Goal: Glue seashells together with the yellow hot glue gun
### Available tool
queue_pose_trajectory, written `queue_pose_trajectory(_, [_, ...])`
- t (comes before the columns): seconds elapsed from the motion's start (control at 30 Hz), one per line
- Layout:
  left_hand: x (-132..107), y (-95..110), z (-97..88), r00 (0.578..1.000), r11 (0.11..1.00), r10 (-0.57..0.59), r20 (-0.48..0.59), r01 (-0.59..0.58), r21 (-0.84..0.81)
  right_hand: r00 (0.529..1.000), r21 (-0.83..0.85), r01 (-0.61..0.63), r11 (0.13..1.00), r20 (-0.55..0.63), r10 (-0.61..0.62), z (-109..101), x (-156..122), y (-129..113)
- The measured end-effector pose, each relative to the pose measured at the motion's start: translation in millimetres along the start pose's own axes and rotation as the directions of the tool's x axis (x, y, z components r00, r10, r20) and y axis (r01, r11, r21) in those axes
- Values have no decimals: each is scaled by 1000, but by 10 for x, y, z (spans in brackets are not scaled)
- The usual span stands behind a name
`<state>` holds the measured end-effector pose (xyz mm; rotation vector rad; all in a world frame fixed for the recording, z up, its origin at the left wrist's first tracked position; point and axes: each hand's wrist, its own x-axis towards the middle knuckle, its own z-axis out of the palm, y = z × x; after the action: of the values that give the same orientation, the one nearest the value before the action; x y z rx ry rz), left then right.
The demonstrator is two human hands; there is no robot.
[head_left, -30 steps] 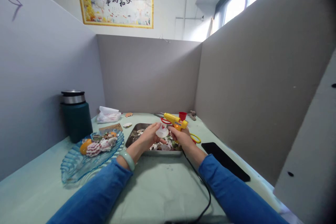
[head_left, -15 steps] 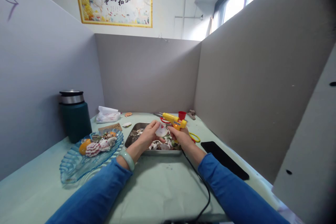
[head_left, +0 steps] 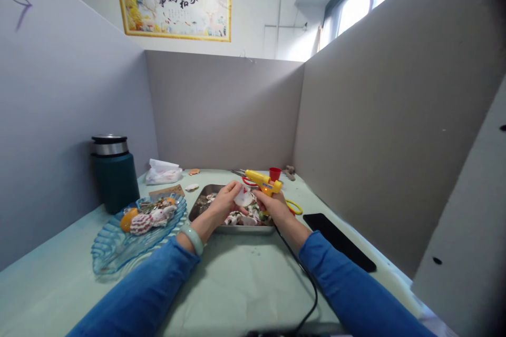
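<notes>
My left hand (head_left: 226, 203) pinches a white shell (head_left: 243, 197) with a small red mark near its top edge. Closed around the handle of a yellow hot glue gun (head_left: 262, 181) is my right hand (head_left: 275, 205). The gun's nozzle points to the left, above the shell, and an orange light glows on its body. Both hands are over a metal tray (head_left: 242, 230) filled with mixed shells (head_left: 237, 219). From the gun a black cord (head_left: 302, 266) runs down to the front edge of the table.
On the left, a blue glass dish (head_left: 114, 253) holds shells and a dark green flask (head_left: 114, 181) stands behind it. A tissue pack (head_left: 163, 174), a red cup (head_left: 274, 173) and yellow-handled scissors (head_left: 294, 207) lie farther back. At right rests a black phone-like slab (head_left: 340, 242). Partitions (head_left: 225, 110) enclose the table.
The whole view has shifted very slightly. Both hands keep nearly the same pose; the shell looks tilted a little differently.
</notes>
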<state>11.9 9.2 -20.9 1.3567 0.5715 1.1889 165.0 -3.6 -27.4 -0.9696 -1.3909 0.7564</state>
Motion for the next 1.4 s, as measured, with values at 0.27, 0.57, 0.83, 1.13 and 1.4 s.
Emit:
queue_pose_trajectory(0.27, [-5, 4, -11, 1000, 1000, -8, 2, 8, -16, 997, 63, -71, 995, 25, 70, -3, -1, -30])
queue_pose_trajectory(0.57, [1, -7, 18, 1000, 1000, -23, -12, 23, -19, 995, 53, -95, 994, -27, 96, -4, 1, -43])
queue_pose_trajectory(0.83, [50, -36, -48, 969, 998, 54, -242, -59, -13, 995, -92, -77, 993, -65, 72, -17, 8, -14])
queue_pose_trajectory(1.13, [115, -89, -146, 903, 991, 134, -409, -127, 43, 991, -339, 134, 931, 27, -132, -29, -25, -42])
queue_pose_trajectory(1.4, [118, -80, -139, 900, 990, 136, -415, -136, 30, 990, -354, 141, 925, 39, -136, -12, -9, 31])
